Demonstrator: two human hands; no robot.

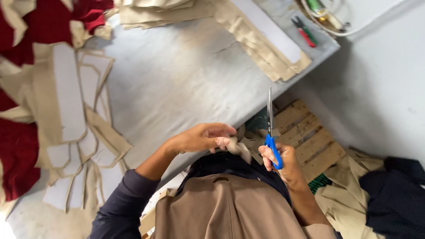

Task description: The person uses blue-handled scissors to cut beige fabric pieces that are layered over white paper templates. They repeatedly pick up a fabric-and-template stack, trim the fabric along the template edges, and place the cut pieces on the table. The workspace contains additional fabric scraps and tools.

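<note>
Near the edge of the big grey cloth-covered table (186, 75), the person's two hands meet close to the body. Their left hand (201, 138) pinches a small scrap of tan cloth (239, 148) between thumb and fingertips, so its fingers are closed on the scrap. Their right hand (283, 161) is wrapped around the blue handles of a pair of long silver scissors (270, 128). The blades point up and away from the body and look closed together. The scrap sits just left of the scissor handles, off the table's near edge.

To cut well, I think the left hand should pull the scrap flat and keep its fingers away from the blades. The scissors should open wide before they bite.

On the table's left side lie flat white card shapes (68, 95) with tan cloth under them, next to red cloth (17, 159). At the table's far side sits a stack of tan cloth strips (261, 44) with a long white strip on top. Beyond it lie small red and green snips (304, 31). Right of the table, a wooden pallet (310, 137) rests on the floor, with dark blue cloth (398, 190) near it. No labels or signs show anywhere.
</note>
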